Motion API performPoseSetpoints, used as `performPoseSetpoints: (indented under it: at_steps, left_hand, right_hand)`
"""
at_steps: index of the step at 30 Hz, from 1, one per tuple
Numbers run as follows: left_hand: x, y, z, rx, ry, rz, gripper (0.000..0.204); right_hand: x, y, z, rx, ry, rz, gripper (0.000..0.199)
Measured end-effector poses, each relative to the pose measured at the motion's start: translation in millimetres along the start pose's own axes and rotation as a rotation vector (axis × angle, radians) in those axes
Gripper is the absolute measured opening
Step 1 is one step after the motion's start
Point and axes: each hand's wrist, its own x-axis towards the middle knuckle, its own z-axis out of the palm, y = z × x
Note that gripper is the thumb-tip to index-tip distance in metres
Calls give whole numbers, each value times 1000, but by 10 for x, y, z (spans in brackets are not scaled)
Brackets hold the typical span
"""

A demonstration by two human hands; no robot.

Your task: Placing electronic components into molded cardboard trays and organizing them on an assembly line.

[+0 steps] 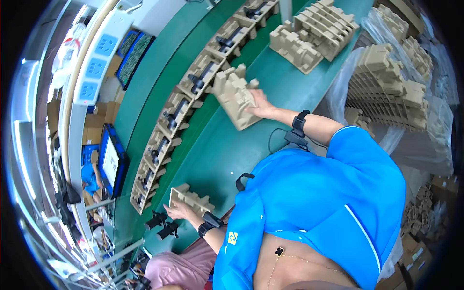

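My right hand (261,105) grips the near right edge of a beige moulded pulp tray (234,99), which is tilted over the green work surface (212,154). The tray's far corner meets the row of filled trays. My left hand (181,211) is at the near end of a smaller-looking pulp tray (195,199), its fingers stretched out to the left; whether it bears on that tray is hard to tell. Two black cylindrical parts (167,230) lie just below my left hand. Along the belt runs a line of pulp trays (169,113), each holding a dark part (195,83).
Stacked pulp trays (326,29) stand at the far right of the surface. More stacks (386,92) in clear plastic are at the right. A screen (112,162), a socket strip (96,67) and circuit boards (133,58) line the left. A person in pink (179,270) is close by.
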Motion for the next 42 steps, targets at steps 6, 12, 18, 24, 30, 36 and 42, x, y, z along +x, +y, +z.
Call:
performPoseSetpoints:
  at_steps: [6,12,18,24,30,36,42]
  left_hand:
    - [-804,1907,-9,-1154,-1320,-91,81]
    - [-1138,2569,532,-810,-1320,251,95]
    - [-1328,3042,497,-925,-1206,184,79]
    - [-1515,3084,646,-1109,-1177,-162,55]
    - [-1307,2200,149,-478,-712,130,61]
    - [-1243,1238,-211,-80,-640,-8,71]
    - [-1533,805,-235,-193,-406,60,71]
  right_hand:
    - [-240,-287,-124,662,-637,180,70]
    - [137,229,-735,-140,-340,-147,49]
    - [448,108,-1600,-931,740,-164,62]
    - [464,557,-2224,-1077,414,166,95]
    - [-65,870,-2382,-1136,389,-32,87]
    - [-375,361,-1888,-883,85,-217,87]
    - [-350,-279,-950,282,-601,156,77]
